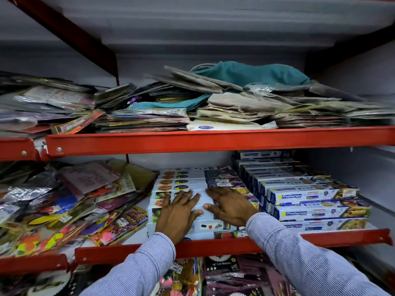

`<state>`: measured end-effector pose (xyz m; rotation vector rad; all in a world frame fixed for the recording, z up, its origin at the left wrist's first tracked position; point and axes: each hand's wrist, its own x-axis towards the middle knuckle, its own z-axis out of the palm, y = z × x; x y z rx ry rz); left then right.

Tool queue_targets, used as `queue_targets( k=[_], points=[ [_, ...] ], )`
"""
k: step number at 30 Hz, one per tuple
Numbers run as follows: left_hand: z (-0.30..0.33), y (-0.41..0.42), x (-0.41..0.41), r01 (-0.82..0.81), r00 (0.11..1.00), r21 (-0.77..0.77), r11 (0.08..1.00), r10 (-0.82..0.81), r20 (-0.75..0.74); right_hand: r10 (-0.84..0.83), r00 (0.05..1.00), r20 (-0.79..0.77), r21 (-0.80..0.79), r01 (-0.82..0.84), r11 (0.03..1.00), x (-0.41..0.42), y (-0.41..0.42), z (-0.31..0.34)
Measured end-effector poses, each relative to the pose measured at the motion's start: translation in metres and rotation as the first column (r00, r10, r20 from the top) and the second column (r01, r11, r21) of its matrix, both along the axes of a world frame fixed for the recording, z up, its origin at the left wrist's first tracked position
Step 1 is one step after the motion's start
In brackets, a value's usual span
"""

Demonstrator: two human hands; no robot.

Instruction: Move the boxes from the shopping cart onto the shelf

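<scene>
A stack of long white boxes (181, 184) with food pictures lies on the middle red shelf (213, 246), in rows running back toward the wall. My left hand (179, 212) lies flat on top of the front boxes, fingers spread. Beside it, my right hand (230, 206) also presses flat on the same stack, fingers apart. Neither hand grips a box. The shopping cart is out of view.
Blue-and-white Freshwrapp boxes (310, 195) are stacked to the right of the white stack. Colourful packets (74, 206) pile up on the left. The upper shelf (213, 139) holds paper bags and a teal cloth (252, 73). More packets (224, 274) hang below.
</scene>
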<state>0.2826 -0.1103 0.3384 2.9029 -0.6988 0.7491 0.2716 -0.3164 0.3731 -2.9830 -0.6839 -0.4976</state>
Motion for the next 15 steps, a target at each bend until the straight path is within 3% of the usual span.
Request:
queue_targets(
  k=[7,12,15],
  points=[
    [-0.001,0.002,-0.003,-0.004,0.998,0.06,0.998,0.001,0.062,-0.031,0.999,0.033,-0.005,0.032,0.999,-0.001,0.001,-0.009],
    [-0.008,0.011,-0.017,-0.016,0.98,0.06,0.998,0.003,0.198,-0.103,0.93,0.353,0.084,0.078,0.993,-0.018,0.006,-0.027],
    [-0.019,0.016,-0.022,-0.052,0.969,0.07,0.996,0.033,0.246,-0.138,0.886,0.442,0.086,0.112,0.99,-0.027,0.01,-0.049]
  ],
)
